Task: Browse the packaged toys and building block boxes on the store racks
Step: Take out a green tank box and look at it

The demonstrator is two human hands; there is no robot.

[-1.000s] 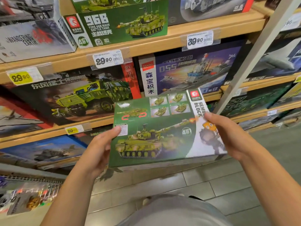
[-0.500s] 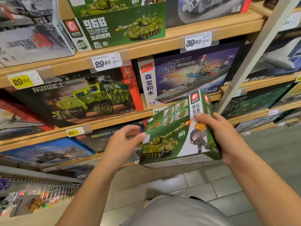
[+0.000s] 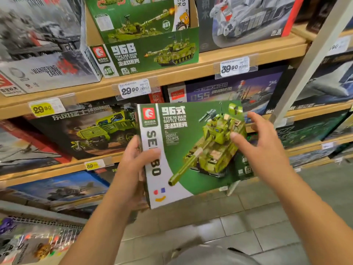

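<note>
Now, from the head view, we are mid-inspection: our left hand [image 3: 133, 169] grips the green tank box [image 3: 191, 150] by its left edge, in front of the shelves [image 3: 181, 73]; our right hand [image 3: 261, 148] touches its right side, fingers loosely spread. Next, probably reshelving it.

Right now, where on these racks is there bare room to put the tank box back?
Only the open display carton on the upper shelf shows a gap, in front of the tank box standing in it. Everywhere else, boxes stand edge to edge. The left hand grips the Type 96 tank box; the right hand touches it.
</note>
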